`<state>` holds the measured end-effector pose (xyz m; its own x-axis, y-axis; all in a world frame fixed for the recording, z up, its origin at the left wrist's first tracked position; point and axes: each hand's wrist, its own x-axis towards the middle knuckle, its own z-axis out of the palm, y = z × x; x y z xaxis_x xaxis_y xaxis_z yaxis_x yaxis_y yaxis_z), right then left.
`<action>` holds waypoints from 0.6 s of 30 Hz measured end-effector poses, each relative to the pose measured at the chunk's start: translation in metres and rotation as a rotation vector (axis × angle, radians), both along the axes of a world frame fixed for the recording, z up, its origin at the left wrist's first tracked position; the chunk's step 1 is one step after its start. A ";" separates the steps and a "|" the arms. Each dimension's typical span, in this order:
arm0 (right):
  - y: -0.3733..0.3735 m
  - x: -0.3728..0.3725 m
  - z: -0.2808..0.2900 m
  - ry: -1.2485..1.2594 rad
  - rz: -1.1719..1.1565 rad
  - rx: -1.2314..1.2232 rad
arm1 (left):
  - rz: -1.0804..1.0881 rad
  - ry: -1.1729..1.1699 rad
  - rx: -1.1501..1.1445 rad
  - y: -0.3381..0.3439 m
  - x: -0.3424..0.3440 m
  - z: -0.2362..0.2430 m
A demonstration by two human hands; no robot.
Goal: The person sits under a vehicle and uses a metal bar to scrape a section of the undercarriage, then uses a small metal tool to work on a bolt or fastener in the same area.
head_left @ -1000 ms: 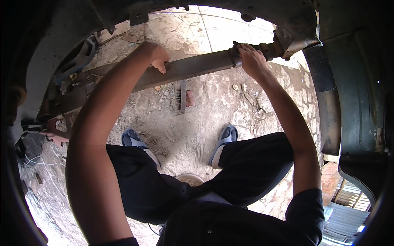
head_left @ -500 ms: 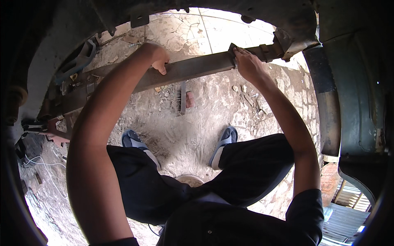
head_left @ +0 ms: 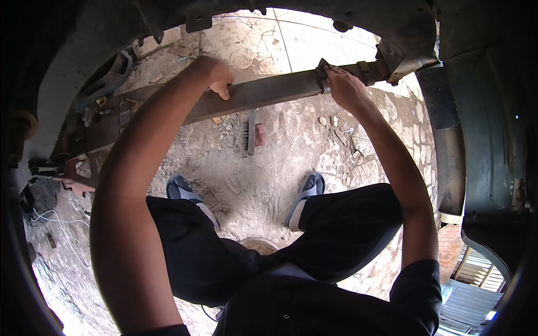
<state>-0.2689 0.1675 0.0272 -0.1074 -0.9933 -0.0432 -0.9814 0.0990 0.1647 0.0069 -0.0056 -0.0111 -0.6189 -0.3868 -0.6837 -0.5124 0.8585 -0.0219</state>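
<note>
A long brown-grey metal beam [head_left: 280, 91] runs across in front of me, rising toward the right. My left hand [head_left: 218, 77] curls over its top edge, with the thumb on the near face and the other fingers mostly out of sight. Farther right, my right hand [head_left: 346, 88] is closed on a dark, thin folded piece [head_left: 322, 67] and presses it against the beam; its material is unclear. On the dusty ground below the beam lies a wire brush [head_left: 250, 133], beside a reddish broken block [head_left: 260, 135].
Dark metal framework [head_left: 426, 22] arches overhead, and a large dark green panel [head_left: 493, 134] stands at right. Pliers-like tools [head_left: 47, 171] and a white cable [head_left: 61, 222] lie at left. My sandalled feet [head_left: 182, 189] rest on dirt with loose rubble.
My right hand and the dark piece have shifted slightly right, though the whole view has shifted a little too. My left hand keeps its hold on the beam.
</note>
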 end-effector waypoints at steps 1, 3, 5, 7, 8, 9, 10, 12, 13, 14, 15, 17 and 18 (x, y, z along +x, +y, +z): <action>0.001 0.002 0.004 -0.034 -0.021 0.029 | -0.039 0.040 -0.017 -0.002 0.002 -0.004; -0.001 -0.004 -0.004 0.040 0.021 -0.026 | -0.084 0.081 -0.045 -0.002 -0.001 -0.005; 0.001 -0.015 -0.010 0.092 0.029 -0.065 | -0.098 0.082 -0.065 0.003 -0.007 0.002; 0.000 -0.004 -0.016 0.101 0.036 -0.080 | -0.075 0.099 -0.067 0.004 -0.001 0.003; -0.001 -0.003 -0.015 0.096 0.046 -0.073 | -0.064 0.109 -0.068 0.004 0.002 0.003; -0.001 -0.002 -0.014 0.093 0.056 -0.064 | -0.049 0.098 -0.045 0.001 0.005 -0.001; -0.001 0.000 -0.014 0.089 0.066 -0.054 | -0.033 0.087 -0.021 -0.003 0.007 -0.005; -0.003 -0.006 -0.013 0.113 0.084 -0.087 | -0.012 0.042 -0.005 -0.002 0.005 -0.003; -0.002 -0.012 -0.014 0.131 0.089 -0.104 | -0.006 0.009 -0.012 0.002 -0.001 0.003; -0.001 -0.017 -0.015 0.144 0.077 -0.109 | 0.000 -0.025 -0.020 0.006 -0.006 0.009; -0.002 -0.015 -0.016 0.152 0.073 -0.115 | -0.005 -0.025 -0.021 0.007 -0.006 0.010; -0.003 -0.012 -0.015 0.130 0.041 -0.083 | -0.016 -0.024 -0.024 0.009 -0.005 0.013; -0.003 -0.004 -0.015 0.098 0.014 -0.043 | -0.016 -0.026 -0.018 0.009 -0.004 0.014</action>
<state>-0.2727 0.1646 0.0118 -0.0951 -0.9954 0.0091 -0.9620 0.0943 0.2563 0.0027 0.0038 0.0025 -0.6070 -0.3897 -0.6926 -0.4978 0.8658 -0.0509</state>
